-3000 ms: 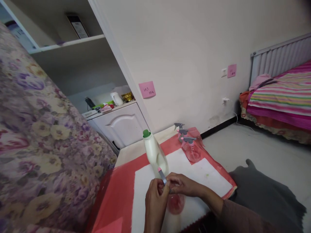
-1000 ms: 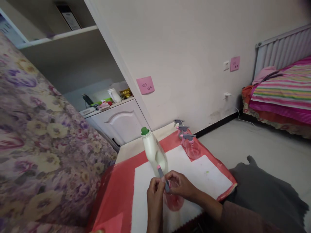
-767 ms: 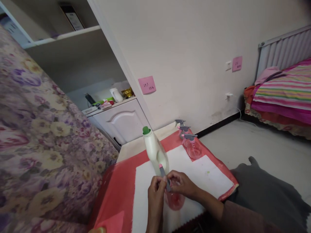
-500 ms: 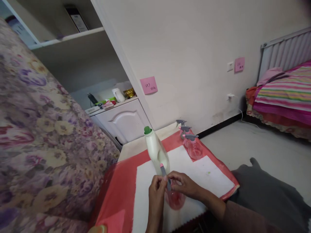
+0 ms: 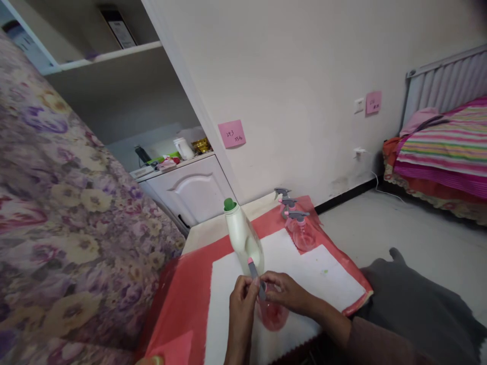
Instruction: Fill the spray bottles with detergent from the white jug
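Note:
A clear pink spray bottle (image 5: 273, 315) with a grey trigger head (image 5: 254, 271) stands on a white sheet (image 5: 222, 304). My left hand (image 5: 243, 296) is closed on the grey head from the left. From the right, my right hand (image 5: 285, 290) has its fingers closed around the bottle's neck, just below the head. Just behind my hands is a pale green jug (image 5: 241, 233) with a green mouth. Several similar spray bottles (image 5: 303, 235) with grey heads stand at the table's back right corner.
A red cloth (image 5: 186, 284) covers much of the table. At left hangs a floral curtain (image 5: 76, 228), beside a cabinet (image 5: 198, 187) with small items on it. A bed (image 5: 445, 152) is at the right. Dark grey fabric (image 5: 418, 299) lies right of the table.
The view has shifted slightly. Both hands keep their hold on the spray bottle, with little visible movement.

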Demonstrator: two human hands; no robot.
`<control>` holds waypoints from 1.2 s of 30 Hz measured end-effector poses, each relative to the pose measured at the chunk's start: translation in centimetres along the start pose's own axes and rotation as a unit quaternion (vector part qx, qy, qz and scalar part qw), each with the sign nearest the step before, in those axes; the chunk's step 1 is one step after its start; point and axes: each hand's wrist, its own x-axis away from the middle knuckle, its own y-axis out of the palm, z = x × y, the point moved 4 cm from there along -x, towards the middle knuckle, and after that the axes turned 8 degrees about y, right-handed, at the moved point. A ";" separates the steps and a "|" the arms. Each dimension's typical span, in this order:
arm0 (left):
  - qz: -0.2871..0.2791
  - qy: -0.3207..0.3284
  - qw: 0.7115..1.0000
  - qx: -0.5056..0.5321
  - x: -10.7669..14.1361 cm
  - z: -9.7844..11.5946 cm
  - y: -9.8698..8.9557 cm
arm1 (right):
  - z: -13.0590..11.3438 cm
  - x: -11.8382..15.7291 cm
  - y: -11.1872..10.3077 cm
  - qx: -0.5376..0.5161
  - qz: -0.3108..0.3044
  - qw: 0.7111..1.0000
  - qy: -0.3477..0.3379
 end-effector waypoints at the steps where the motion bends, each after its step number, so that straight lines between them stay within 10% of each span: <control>1: -0.002 0.001 1.000 0.002 0.0 0.0 0.0 | -0.1 0.0 -0.1 0.000 -0.008 1.000 -0.001; 16: -0.028 -0.008 0.999 0.013 0.2 0.7 0.4 | 0.4 -0.2 0.2 0.000 0.101 0.995 0.001; 22: -0.012 0.000 1.000 0.001 0.2 0.5 0.2 | -0.2 -0.2 0.2 0.003 0.030 1.000 -0.003; 29: -0.009 -0.010 1.000 0.020 0.2 0.1 0.3 | 0.5 -0.2 0.4 0.016 0.143 0.990 -0.005; 36: -0.011 0.003 1.000 0.003 0.1 0.0 0.3 | 0.2 0.0 0.1 0.016 0.048 0.999 -0.014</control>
